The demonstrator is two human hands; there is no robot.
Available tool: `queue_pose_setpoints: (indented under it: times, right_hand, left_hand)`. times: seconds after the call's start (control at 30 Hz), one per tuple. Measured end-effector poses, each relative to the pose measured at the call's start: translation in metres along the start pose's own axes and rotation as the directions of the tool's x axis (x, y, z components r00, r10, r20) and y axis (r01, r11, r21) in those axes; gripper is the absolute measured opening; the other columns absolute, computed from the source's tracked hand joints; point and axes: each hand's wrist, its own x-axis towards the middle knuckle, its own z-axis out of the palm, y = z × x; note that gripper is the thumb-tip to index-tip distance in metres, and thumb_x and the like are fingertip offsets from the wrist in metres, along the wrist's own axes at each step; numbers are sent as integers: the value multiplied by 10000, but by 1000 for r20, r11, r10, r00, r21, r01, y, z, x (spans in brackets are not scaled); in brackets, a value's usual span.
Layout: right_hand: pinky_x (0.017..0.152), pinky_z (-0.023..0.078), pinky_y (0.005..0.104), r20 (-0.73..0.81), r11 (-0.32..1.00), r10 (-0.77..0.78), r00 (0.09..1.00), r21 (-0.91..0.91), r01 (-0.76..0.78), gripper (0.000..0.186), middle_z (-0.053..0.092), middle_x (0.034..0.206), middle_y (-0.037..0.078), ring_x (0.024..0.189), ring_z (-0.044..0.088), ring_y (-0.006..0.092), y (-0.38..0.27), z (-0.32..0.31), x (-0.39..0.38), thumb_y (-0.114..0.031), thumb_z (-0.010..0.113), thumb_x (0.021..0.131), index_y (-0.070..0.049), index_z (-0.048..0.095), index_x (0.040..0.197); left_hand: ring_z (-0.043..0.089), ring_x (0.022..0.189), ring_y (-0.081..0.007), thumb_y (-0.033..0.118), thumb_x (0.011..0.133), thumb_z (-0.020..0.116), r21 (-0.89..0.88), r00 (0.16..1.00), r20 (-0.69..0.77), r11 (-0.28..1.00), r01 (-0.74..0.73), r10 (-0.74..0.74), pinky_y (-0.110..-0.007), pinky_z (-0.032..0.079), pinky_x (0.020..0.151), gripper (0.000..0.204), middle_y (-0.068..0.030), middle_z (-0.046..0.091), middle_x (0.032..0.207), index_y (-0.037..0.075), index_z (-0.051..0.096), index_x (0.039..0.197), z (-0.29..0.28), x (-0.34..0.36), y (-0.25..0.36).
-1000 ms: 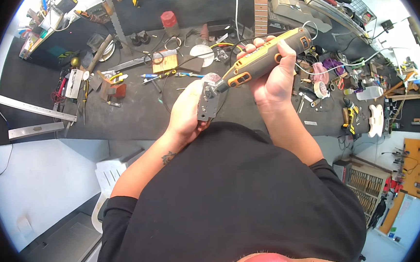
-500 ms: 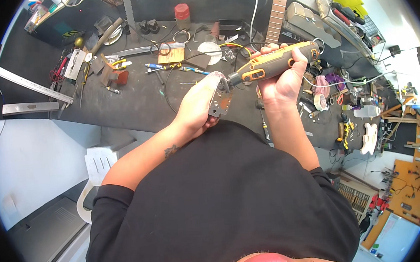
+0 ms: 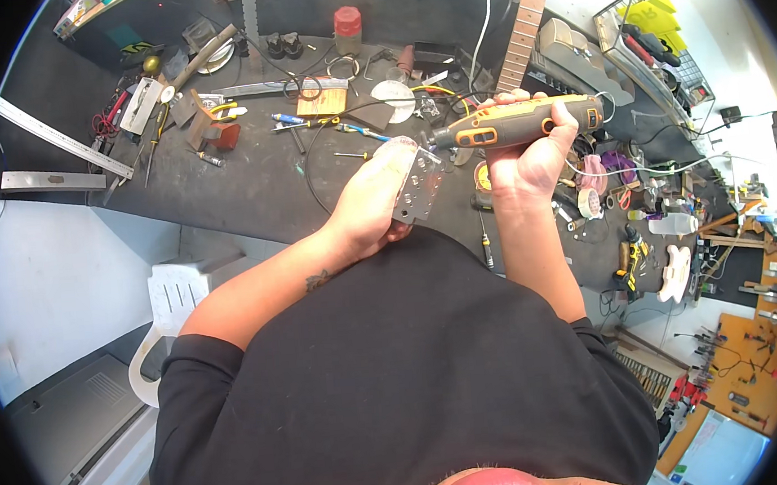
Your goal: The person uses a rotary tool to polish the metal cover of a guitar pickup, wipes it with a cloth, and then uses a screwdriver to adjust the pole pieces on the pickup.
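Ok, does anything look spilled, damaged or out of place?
Nothing stands out. The bench is cluttered, but the metal plate in the left hand and rotary tool in the right hand show no obvious damage.

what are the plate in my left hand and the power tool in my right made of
Plate: probably metal, given its grey, slightly shiny face, small holes and crisp edges. Power tool: likely matte moulded plastic outside, judging by its rounded orange and dark grey sections; the grey could be rubbery.

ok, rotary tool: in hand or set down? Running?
In hand: the right hand is wrapped around the rotary tool, over the bench. Running: cannot tell; nothing clear shows spin either way.
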Motion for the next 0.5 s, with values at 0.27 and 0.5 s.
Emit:
queue_pose_setpoints:
  times: [0.27, 0.5]
  right_hand:
    - [947, 521, 546, 16, 991, -89, 996, 103, 87, 260, 599, 909, 126, 923, 620, 309, -38, 3, 7, -308, 595, 913, -71, 531, 995]
    - [954, 517, 539, 39, 997, -46, 998, -59, 48, 297, 599, 953, 136, 940, 609, 304, -58, 9, 1, -322, 601, 952, -48, 540, 1048]
  left_hand:
    - [422, 449, -64, 329, 1128, 499, -112, 998, -57, 993, 35, -41, -229, 332, 406, 306, -11, 603, 758, 87, 626, 1265, -14, -10, 2]
    - [449, 522, -61, 323, 1115, 518, 49, 996, -86, 999, -5, 9, -237, 333, 459, 290, 1, 606, 782, 82, 651, 1207, -29, 5, 1]
